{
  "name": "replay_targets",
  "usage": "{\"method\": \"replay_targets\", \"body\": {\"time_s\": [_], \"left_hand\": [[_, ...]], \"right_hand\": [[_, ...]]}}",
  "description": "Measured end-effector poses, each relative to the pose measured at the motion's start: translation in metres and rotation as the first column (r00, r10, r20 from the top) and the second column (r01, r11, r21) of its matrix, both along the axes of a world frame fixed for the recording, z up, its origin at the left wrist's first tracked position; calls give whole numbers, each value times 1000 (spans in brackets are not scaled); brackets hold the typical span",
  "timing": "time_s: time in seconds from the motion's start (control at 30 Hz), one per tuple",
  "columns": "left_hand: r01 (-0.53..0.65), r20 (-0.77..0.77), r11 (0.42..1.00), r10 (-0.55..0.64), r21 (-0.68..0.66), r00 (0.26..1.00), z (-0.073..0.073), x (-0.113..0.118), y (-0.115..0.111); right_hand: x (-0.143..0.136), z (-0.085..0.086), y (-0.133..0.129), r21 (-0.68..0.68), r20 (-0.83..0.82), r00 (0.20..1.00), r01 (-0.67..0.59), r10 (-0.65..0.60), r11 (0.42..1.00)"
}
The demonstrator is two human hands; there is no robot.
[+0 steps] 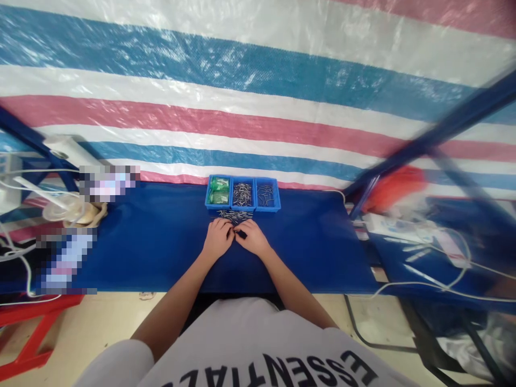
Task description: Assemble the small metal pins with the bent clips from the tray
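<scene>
A row of blue bins (218, 206) stands on the blue surface (318, 242), and just on its near side lies a loose pile of slim metal pieces (237, 215). Nearer still than the pile, the left hand (218, 237) and right hand (252, 237) meet, their fingers curled toward each other, the tips close to the pile's near edge. A small dark piece (241, 234) sits in the bend of the right fingers, seemingly pinched there; whether the left fingers grip anything I cannot tell, as the hand's back covers them.

The dark piece is partly hidden and its shape is unclear. In the row, the left bin has green packets (219, 184), their print unreadable; the other two hold more metal pieces, too small to tell apart. Well right of the bins, a red-orange bundle (397, 188) is blurred.
</scene>
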State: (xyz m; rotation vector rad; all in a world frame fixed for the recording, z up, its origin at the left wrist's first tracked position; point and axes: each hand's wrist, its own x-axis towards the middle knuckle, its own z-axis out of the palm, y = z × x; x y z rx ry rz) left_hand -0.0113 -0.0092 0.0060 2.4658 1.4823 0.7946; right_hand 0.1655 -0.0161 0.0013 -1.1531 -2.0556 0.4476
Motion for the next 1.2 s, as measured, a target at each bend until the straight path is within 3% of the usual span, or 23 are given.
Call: {"method": "replay_targets", "body": {"time_s": [0.4,0.97,1.2], "left_hand": [[0,2,1000,0,18,1000,-2,0,2],[-4,-7,1000,4,20,1000,-2,0,3],[-16,6,1000,16,3,1000,0,0,2]], "right_hand": [[1,-8,4,0,-28,999,22,-22,1000],[1,-7,5,-1,-77,996,33,-33,999],[4,-8,3,8,-218,974,61,-58,998]]}}
